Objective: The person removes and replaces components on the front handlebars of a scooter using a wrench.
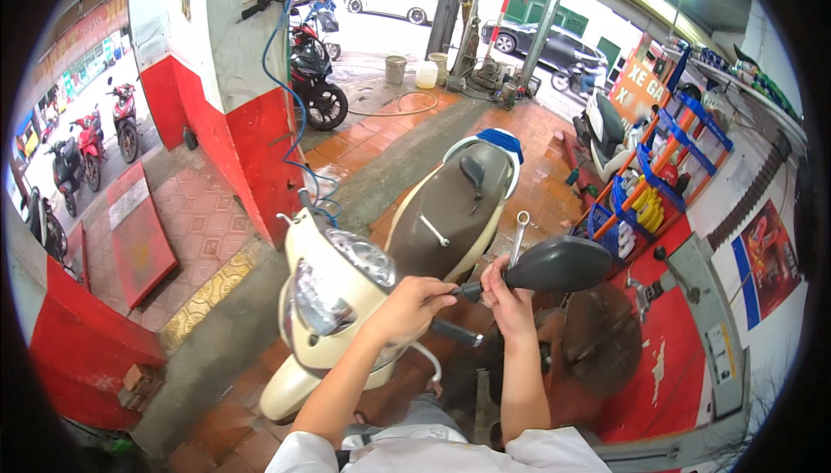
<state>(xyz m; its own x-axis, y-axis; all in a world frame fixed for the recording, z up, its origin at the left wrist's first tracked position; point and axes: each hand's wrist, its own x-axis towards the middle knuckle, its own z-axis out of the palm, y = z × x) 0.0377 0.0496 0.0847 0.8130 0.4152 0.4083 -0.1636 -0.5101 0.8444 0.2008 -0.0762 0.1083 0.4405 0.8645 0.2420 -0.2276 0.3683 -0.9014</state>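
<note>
A cream scooter stands in front of me, its headlight toward the lower left. My left hand is closed, fingers pinched at the stem end of a black rear-view mirror. Close beside it, my right hand is closed around a silver wrench, its ring end pointing up, with the fingers against the mirror's stem. Below the hands sticks out a black handlebar grip. On the brown seat lie a second black mirror and another silver wrench.
A red and white pillar with a hanging blue hose rises on the left. At the right stand a blue and orange rack and a grey machine. Buckets and parked motorbikes are farther off.
</note>
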